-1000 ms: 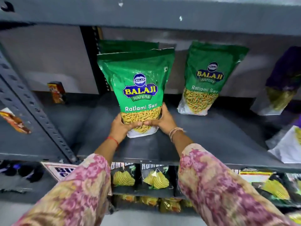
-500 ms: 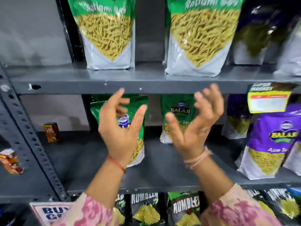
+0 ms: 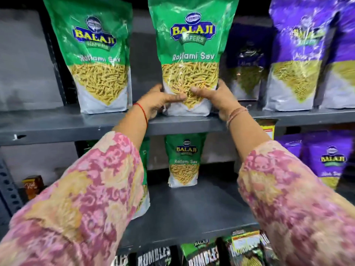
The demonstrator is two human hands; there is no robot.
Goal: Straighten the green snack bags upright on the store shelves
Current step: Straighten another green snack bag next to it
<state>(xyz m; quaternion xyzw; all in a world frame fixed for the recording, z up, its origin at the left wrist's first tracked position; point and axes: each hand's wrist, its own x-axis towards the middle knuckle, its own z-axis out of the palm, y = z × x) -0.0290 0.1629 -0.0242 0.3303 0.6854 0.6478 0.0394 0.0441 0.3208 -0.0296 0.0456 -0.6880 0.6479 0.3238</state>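
Two green Ratlami Sev bags stand on the upper grey shelf [image 3: 57, 127]. The middle green bag [image 3: 189, 54] stands upright, and both hands grip its lower part: my left hand [image 3: 160, 101] on its left side, my right hand [image 3: 215, 98] on its right, thumbs across the front. The left green bag [image 3: 96, 60] stands upright about a hand's width away. On the lower shelf [image 3: 192, 212] a smaller-looking green bag [image 3: 183, 160] stands upright at the back. Another green bag [image 3: 144, 189] is mostly hidden behind my left sleeve.
Purple Balaji bags [image 3: 299, 54] fill the upper shelf to the right, and more purple bags [image 3: 332, 160] stand on the lower shelf. Black Rumbles chip bags [image 3: 203, 254] line the bottom row. A small brown box [image 3: 33, 186] sits at the lower left, beside a perforated upright [image 3: 7, 189].
My hands left the green bag on the lower shelf, rose open through the air, and now grip the middle green bag on the upper shelf. The view has tilted upward.
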